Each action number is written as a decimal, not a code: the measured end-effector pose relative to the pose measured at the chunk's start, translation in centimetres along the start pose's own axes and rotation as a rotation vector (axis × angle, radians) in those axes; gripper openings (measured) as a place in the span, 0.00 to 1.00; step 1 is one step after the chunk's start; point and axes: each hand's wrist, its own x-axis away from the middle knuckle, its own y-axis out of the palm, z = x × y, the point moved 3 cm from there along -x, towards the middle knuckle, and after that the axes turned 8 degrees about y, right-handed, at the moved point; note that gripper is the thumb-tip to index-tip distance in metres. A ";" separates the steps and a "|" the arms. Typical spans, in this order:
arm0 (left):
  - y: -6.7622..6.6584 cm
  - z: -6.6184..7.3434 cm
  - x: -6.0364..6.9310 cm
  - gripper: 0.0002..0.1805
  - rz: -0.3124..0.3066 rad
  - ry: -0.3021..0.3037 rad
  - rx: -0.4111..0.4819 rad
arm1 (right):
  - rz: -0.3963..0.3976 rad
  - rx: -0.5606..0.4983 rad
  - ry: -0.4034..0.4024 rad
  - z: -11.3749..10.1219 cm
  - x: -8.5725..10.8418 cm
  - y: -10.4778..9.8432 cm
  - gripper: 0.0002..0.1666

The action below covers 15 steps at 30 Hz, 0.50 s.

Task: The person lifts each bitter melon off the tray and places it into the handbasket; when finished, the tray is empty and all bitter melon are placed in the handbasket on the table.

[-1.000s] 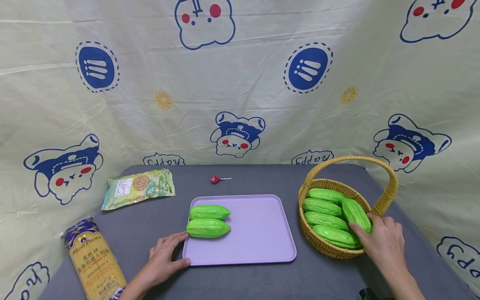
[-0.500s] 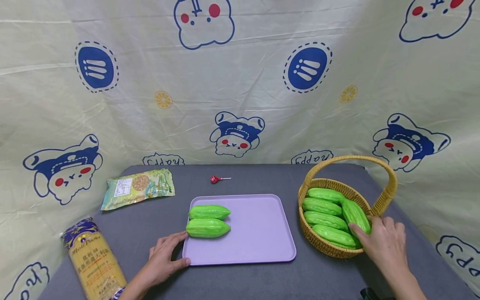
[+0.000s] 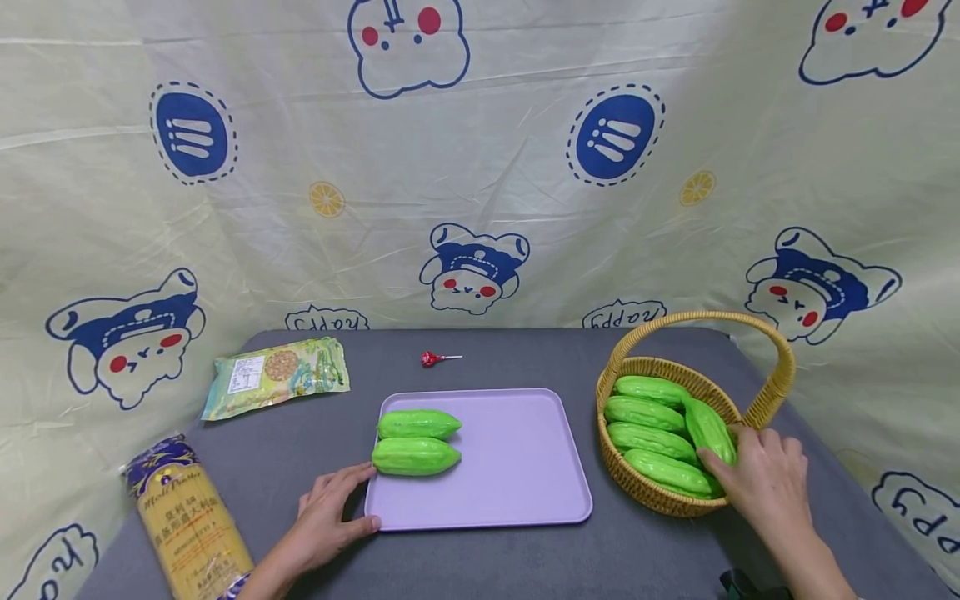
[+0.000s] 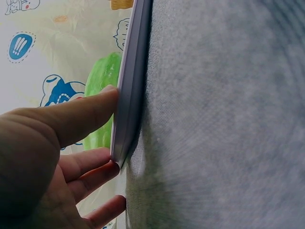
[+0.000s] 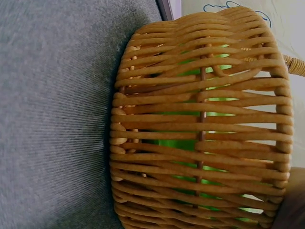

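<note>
Two ridged light-green bitter melons point(image 3: 417, 457) lie side by side on the left part of the lilac tray point(image 3: 517, 467). My left hand point(image 3: 326, 512) touches the tray's front-left edge with thumb and fingertips; the left wrist view shows the extended thumb point(image 4: 90, 112) against the rim. At the wicker basket point(image 3: 660, 500) on the right, my right hand point(image 3: 768, 479) reaches over the near-right rim. It holds the slanted bitter melon point(image 3: 708, 429) between thumb and fingers, the fingers partly hidden behind it. Several more bitter melons point(image 3: 651, 442) lie in a row in the basket.
A yellow pasta packet point(image 3: 191, 525) lies at the front left, with a green snack packet point(image 3: 277, 377) behind it. A red lollipop point(image 3: 430, 359) sits beyond the tray. The basket's tall handle point(image 3: 705, 317) arches over its contents. A dark object point(image 3: 738, 583) shows at the front edge.
The slanted bitter melon has shifted slightly down into the basket and turned under my right hand, which moved a little with it. My left hand and the tray stay put.
</note>
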 end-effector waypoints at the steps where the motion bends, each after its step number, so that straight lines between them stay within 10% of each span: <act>1: 0.0 0.0 0.0 0.34 0.001 0.001 -0.001 | 0.000 0.008 0.001 0.0 0.0 0.0 0.37; 15: 0.0 -0.1 0.0 0.34 0.002 -0.003 -0.008 | -0.017 0.072 0.002 0.1 -0.2 -0.3 0.38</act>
